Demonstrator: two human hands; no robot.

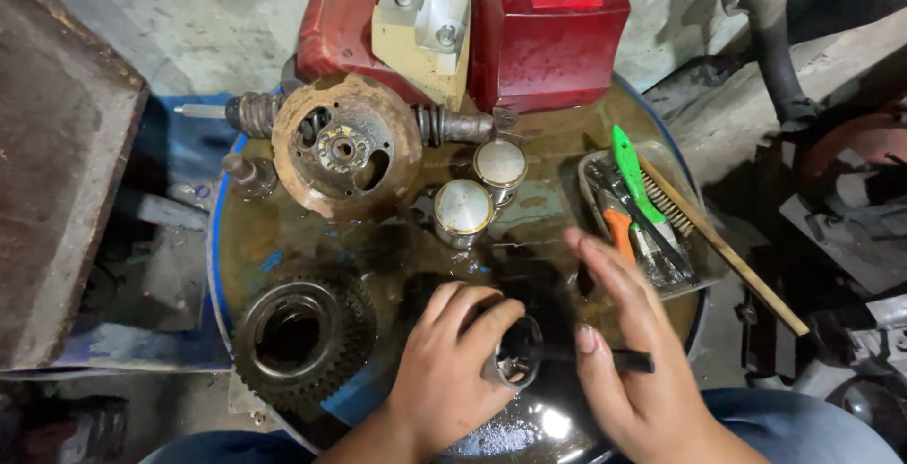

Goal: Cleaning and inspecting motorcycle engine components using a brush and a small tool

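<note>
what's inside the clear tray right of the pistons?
The clear tray holds a green-handled tool, an orange-handled tool and a wooden wire brush leaning out. Lower items are hidden by the right hand.

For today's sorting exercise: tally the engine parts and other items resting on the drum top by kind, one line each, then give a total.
Pistons: 2
Toothed gears: 1
Rusty round plates: 1
Red housings: 2
Clear trays of brushes: 1
Dark cylinders in the left hand, right hand beside: 1
Total: 8

Left hand [444,369] grips a dark cylindrical part [515,355] over an oily drum top [548,157]; right hand [638,360] holds a black tool [631,361].
</note>
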